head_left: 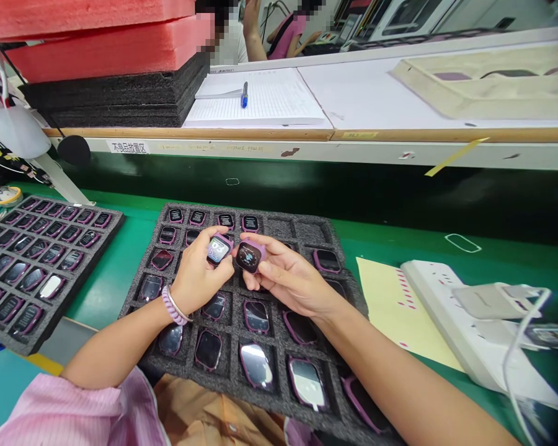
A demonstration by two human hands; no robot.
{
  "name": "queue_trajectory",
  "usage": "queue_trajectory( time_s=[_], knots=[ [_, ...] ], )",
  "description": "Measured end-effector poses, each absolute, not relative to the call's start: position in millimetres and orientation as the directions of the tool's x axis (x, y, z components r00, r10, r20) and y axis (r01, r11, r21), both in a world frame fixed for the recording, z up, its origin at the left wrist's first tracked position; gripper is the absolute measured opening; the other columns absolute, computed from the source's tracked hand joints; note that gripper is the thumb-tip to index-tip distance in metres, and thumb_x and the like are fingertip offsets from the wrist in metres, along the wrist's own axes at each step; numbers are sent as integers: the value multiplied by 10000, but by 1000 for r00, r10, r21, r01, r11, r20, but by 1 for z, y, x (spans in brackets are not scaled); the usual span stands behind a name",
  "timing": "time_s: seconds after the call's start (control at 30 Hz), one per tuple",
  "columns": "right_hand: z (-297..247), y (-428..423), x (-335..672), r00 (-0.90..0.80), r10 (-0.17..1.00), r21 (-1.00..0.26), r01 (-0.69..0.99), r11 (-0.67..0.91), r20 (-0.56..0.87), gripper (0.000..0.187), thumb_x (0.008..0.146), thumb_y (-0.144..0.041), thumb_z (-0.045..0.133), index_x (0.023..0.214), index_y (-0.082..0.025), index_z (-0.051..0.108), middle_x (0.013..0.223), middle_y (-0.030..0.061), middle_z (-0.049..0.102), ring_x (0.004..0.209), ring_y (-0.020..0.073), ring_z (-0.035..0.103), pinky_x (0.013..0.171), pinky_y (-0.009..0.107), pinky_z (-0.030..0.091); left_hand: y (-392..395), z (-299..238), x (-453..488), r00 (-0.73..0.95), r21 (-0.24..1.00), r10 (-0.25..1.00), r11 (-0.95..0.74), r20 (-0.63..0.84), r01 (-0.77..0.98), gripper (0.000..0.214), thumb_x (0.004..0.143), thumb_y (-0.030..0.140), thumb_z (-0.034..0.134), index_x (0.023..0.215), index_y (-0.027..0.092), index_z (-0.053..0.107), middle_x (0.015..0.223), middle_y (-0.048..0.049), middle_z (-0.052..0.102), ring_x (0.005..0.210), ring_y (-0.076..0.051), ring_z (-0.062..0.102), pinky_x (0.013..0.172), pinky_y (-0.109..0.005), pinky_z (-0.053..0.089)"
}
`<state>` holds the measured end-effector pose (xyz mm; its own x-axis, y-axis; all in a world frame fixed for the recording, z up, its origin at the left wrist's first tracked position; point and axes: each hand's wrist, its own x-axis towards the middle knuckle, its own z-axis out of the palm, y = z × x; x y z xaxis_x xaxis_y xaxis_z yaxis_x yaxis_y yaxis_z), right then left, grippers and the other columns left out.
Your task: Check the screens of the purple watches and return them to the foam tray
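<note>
My left hand (202,272) pinches a purple smartwatch (218,249) whose screen is lit with a pale display. Beside it, my right hand (291,275) grips a second purple smartwatch (250,256) by its edges, its dark screen showing a small light graphic. The two watches are held close together, screens facing up toward me. Beneath both hands lies a dark grey foam tray (189,356) with purple-framed watches in many of its square pockets. A few pockets in its far right corner hold nothing. My hands and forearms hide some of the middle pockets.
Another foam tray (46,341) full of watches lies at left. On the right are yellow paper (385,303) and a white power strip (446,310) with chargers. The shelf bears red foam (106,49), a notebook (279,102), a pen (244,95) and a cream tray (493,102). People sit beyond.
</note>
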<state>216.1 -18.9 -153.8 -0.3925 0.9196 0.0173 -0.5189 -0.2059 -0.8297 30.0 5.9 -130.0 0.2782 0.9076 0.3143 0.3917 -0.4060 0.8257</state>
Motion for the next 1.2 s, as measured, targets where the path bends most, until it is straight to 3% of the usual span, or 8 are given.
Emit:
queue_trajectory(
  time_s=[0.27,0.4,0.57,0.67,0.77,0.93,1.2],
  knots=[
    [-152,-19,216,-371,928,-858,-476,-191,-1,504,815,-432,842,1259,-318,631,961,17,660,688,153,608,641,302,489,5,-127,30,277,853,928,-345,248,392,411,796,184,624,1204,181,576,927,-10,669,636,-109,548,677,-252,476],
    [-154,-18,215,-363,932,-855,-480,-199,-14,510,805,-429,851,1253,-308,639,971,21,665,694,147,607,667,302,504,10,-129,30,274,881,943,-287,190,376,392,793,170,628,1183,171,596,961,-24,671,706,-122,577,693,-249,474],
    [-155,-12,217,-329,940,-795,-546,-263,-85,531,812,-404,842,1285,-323,617,1194,51,677,768,160,642,723,319,522,16,-132,31,236,972,972,-48,-8,230,470,768,163,669,1226,133,569,1083,-65,647,858,-132,604,767,-243,500],
    [-157,-8,220,-311,941,-759,-577,-301,-137,525,829,-425,802,1294,-289,600,1176,79,698,789,181,648,727,334,516,17,-129,32,257,985,952,149,-166,83,633,798,238,697,1378,139,461,1054,-52,625,706,-91,584,642,-221,489],
    [-160,-5,222,-287,944,-742,-594,-309,-164,454,851,-474,751,1232,-274,604,1105,82,718,726,173,622,691,331,501,18,-127,31,307,959,917,281,-254,-45,564,874,321,633,1389,162,466,920,-6,602,547,-58,559,530,-197,445],
    [-163,-4,220,-230,957,-768,-576,-280,-176,427,815,-520,778,1120,-254,640,1043,68,712,641,159,571,594,307,445,20,-128,28,372,934,897,317,-238,-166,432,882,445,632,1221,179,600,874,-17,620,592,-115,659,549,-213,507],
    [-161,-8,217,-220,965,-819,-520,-242,-145,446,823,-508,773,1154,-231,658,1009,69,710,637,167,589,575,316,445,22,-132,28,395,934,888,319,-235,-162,416,883,459,621,1185,174,587,926,-51,671,608,-140,690,593,-256,572]
  ],
)
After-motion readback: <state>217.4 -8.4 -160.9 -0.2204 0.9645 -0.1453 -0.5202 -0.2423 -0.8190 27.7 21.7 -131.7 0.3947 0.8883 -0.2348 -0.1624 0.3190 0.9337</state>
